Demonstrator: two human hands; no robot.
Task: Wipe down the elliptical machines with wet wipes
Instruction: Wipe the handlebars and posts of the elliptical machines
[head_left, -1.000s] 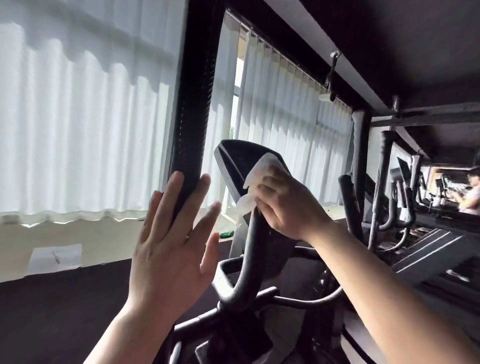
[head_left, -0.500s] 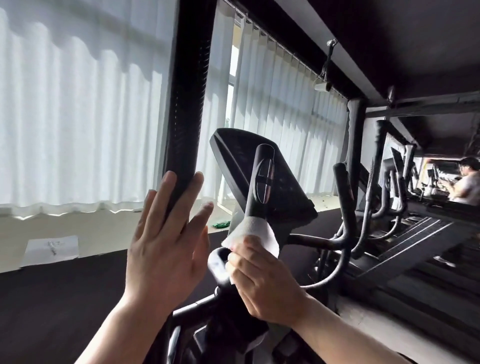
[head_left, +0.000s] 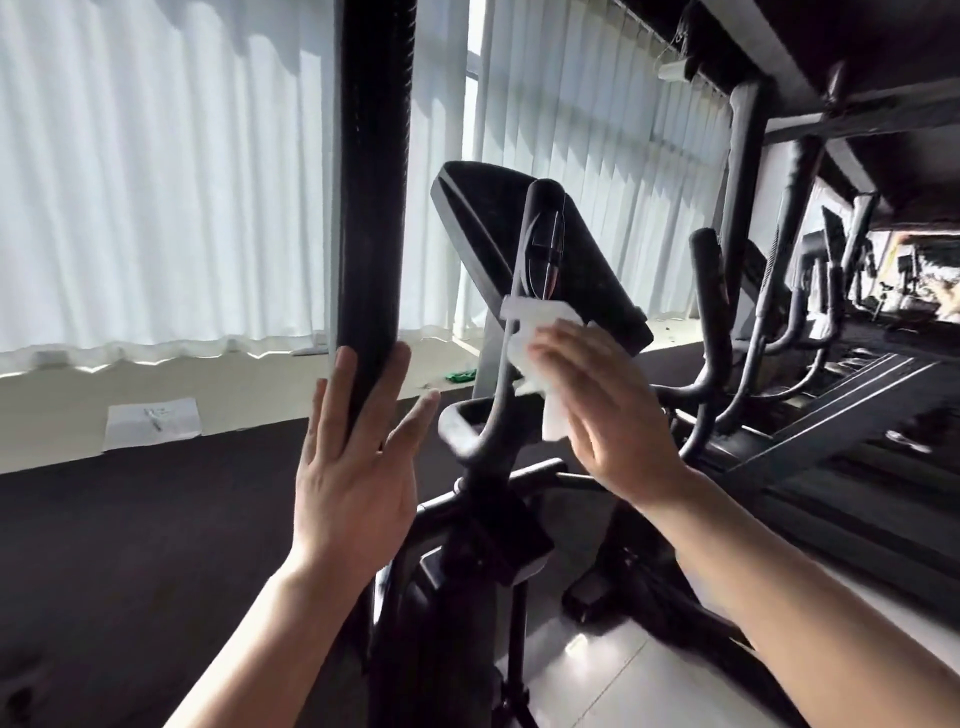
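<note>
- Head view, the room: white vertical blinds (head_left: 171, 187) glow along the window wall of a dim gym, a pale sill (head_left: 78, 410) below them bearing a sheet of paper (head_left: 151, 422), dark floor mat (head_left: 130, 545) nearer the camera.
- Head view, the machines: the nearest elliptical machine (head_left: 483, 519) stands at centre, its slanted console (head_left: 582, 270) facing right; more machines (head_left: 779, 312) recede in a row toward the right edge.
- Head view, left hand: the left hand (head_left: 358, 467) rests flat against the tall black moving arm (head_left: 371, 208), fingers straight and spread, clasping nothing, apparently steadying the bar.
- Head view, right hand: the right hand (head_left: 613, 421) presses the white wet wipe (head_left: 540, 358) against the curved inner handlebar (head_left: 511, 343), just below its sensor grip (head_left: 545, 244); the fingers look extended over the cloth, though motion blur makes it hard to tell whether the thumb pinches it from behind.
- Head view, the step in hand: judging by the wipe's place midway on the bar, the person is rubbing down this handlebar stem, with the console just behind.
- Head view, what comes next: the following stroke likely calls for keeping the wipe wrapped against the narrow tube while sliding along its bend, then covering the opposite handlebar (head_left: 706, 312) and the tall arm under the left palm.
</note>
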